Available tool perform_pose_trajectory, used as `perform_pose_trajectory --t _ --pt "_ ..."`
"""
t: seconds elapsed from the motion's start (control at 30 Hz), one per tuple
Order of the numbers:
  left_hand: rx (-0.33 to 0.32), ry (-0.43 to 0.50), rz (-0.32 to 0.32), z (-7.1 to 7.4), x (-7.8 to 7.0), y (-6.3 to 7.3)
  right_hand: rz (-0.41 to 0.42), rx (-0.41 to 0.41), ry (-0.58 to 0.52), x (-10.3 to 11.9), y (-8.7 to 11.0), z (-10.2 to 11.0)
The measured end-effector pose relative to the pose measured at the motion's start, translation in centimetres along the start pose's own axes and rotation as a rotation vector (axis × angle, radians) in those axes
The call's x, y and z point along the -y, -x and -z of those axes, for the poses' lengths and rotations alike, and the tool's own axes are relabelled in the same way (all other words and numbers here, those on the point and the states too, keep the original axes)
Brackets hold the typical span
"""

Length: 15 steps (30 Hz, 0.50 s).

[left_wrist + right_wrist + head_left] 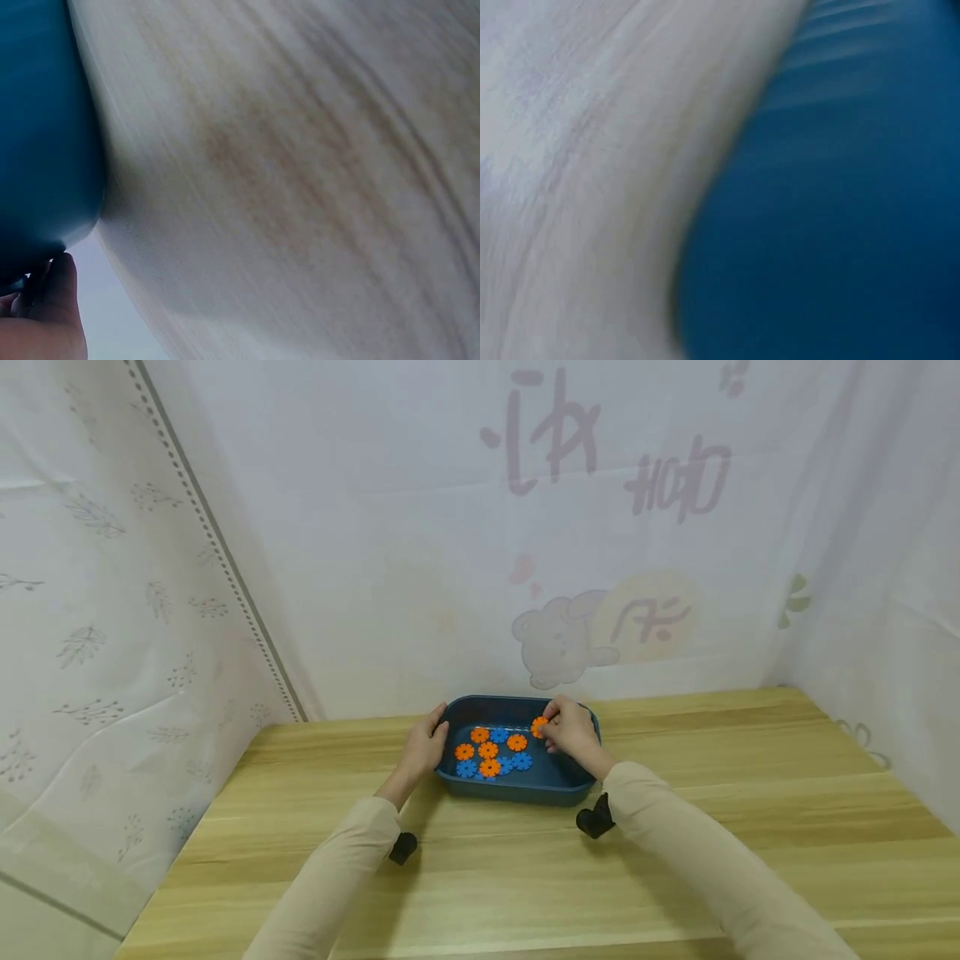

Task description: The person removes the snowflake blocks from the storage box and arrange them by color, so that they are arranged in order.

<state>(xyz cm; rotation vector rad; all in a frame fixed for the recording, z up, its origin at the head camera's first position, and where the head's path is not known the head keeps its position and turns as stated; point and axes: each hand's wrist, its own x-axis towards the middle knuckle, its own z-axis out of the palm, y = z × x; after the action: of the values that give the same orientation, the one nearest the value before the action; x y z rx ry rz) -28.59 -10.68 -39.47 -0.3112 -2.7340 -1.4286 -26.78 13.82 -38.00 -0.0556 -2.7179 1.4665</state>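
A dark blue rectangular plastic basin (517,793) stands on the table, with several orange and blue notched plastic discs lying loose on its floor. My left hand (423,745) grips the basin's left end, thumb over the rim. In the left wrist view, part of that hand (45,322) shows against the basin's outer wall (45,135). Over the right part of the basin, my right hand (573,733) pinches an orange notched disc (537,727) between thumb and fingers. The right wrist view is blurred and shows only the basin's side (817,225) and tabletop; the hand is out of it.
The light wooden table (525,877) runs toward me and to both sides. Behind the basin hangs a pale printed cloth (420,568), close to the table's back edge. A black wrist device (596,818) sits at the right sleeve, another (403,848) at the left.
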Motion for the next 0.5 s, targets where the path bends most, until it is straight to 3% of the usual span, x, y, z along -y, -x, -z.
perform_pose_trajectory --t 0.17,0.33,0.5 --pt "-0.006 -0.005 -0.007 0.1 -0.1 -0.1 0.018 -0.056 -0.19 -0.3 -0.1 3.2" --pt "-0.001 -0.02 -0.006 0.0 -0.1 -0.1 -0.068 -0.192 -0.379 -3.2 -0.2 6.9" --pt "-0.001 -0.021 0.006 -0.2 0.2 0.0 -0.2 -0.192 -0.396 -7.2 0.1 8.9"
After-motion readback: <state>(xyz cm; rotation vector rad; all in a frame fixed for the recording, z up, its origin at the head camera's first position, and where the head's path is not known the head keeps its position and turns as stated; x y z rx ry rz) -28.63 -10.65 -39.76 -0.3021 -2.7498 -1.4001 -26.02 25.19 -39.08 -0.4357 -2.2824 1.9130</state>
